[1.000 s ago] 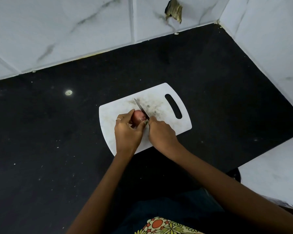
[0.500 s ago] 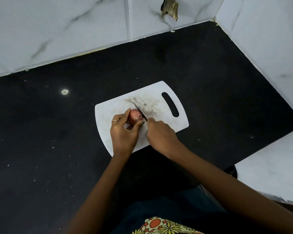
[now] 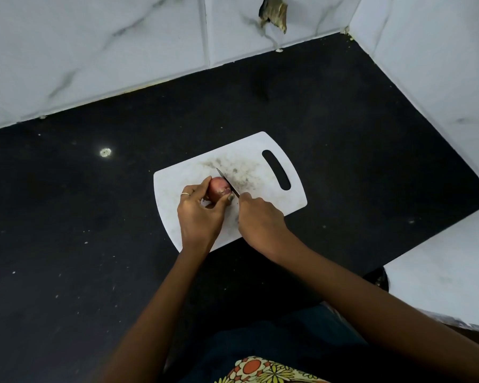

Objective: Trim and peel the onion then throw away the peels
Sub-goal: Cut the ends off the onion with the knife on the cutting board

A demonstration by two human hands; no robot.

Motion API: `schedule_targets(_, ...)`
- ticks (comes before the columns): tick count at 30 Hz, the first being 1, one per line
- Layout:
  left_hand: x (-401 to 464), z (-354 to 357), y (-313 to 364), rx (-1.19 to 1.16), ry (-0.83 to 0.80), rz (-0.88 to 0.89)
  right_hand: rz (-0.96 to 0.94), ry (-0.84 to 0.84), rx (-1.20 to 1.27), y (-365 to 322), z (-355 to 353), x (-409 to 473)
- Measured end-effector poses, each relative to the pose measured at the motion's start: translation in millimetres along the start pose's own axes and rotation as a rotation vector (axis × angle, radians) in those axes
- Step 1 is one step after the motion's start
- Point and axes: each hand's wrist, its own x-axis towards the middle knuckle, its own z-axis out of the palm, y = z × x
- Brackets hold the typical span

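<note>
An onion is being cut on a white board.

The onion (image 3: 218,188) is pinched between the thumb and fingers of the left hand (image 3: 198,217), on the cutting board (image 3: 263,172) on the black counter (image 3: 67,217). The knife (image 3: 227,181) is gripped in the right hand (image 3: 259,217), with its blade laid against the onion's right side.

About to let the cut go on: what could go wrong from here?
1. The left hand grips the onion with its thumb tip right beside the knife; a slip could nick it.
2. The round onion may roll on the cutting board.
3. The right hand hides the handle, so grip security is unclear.
</note>
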Motion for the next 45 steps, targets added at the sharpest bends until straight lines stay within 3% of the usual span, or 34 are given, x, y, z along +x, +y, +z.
schedule_targets(27, 8, -2, -3, 0.111, -0.049, 0.035, -0.032, 0.099, 0.03, -2, 16, 7)
schedule_targets(36, -1, -2, -10, 0.089, -0.026, 0.083, -0.004, 0.053, 0.024, 12, 31, 3)
schedule_targets(39, -3, -9, -17, 0.121, -0.017, 0.116, 0.007, 0.019, 0.123, 19, 22, 5)
schedule_targets(45, -10, -17, -21, 0.12, -0.043, 0.114, 0.019, 0.166, 0.395, 34, 12, 17)
